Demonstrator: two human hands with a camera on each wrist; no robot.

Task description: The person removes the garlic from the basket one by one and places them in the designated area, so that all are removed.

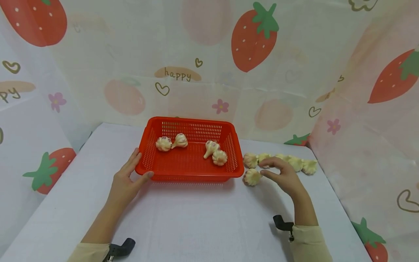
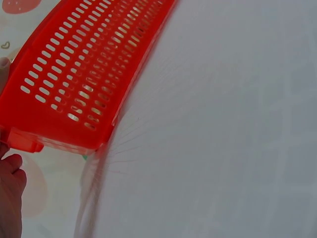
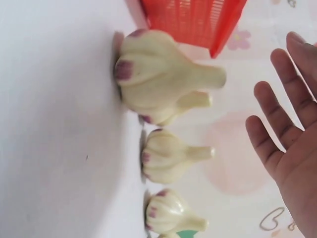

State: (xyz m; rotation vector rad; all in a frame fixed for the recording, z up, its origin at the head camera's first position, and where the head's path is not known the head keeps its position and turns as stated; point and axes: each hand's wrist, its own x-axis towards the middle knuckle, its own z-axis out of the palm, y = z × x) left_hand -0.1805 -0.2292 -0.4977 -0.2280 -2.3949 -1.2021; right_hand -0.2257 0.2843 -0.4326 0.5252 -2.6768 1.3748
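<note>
While the white-covered table [image 1: 190, 222] carries the whole arrangement, directions are read on a clock face centred on the red basket [image 1: 188, 177], twelve o'clock lying away from the person. The left hand [image 1: 126, 182], at eight o'clock, grips the near corner, thumb at the near rim and fingers along the outer side; a light, steady hold should suffice, since harder squeezing could drag or tip the basket. The right hand [image 1: 283, 177], at four o'clock, has its forearm pointing to eleven and its fingers turned toward nine; thumb and fingertips stand spread, pinching nothing. Whether the thumb grazes the bulb beside it cannot be told. The row of bulbs [image 1: 296, 163], at three o'clock, runs partly behind that hand, so the fingers should be kept clear of it. The bulbs in the basket [image 1: 164, 144] lie in two pairs, toward ten and four. The front bulb [image 1: 251, 177], upright on the table at four o'clock, just beside the basket, is best taken with thumb and fingertips on opposite sides of its widest part, closed gently; a straight lift should avoid brushing the basket wall or the row. Its stem [image 3: 213, 76], pointing up from the table, offers a narrower, probably less secure hold.
</note>
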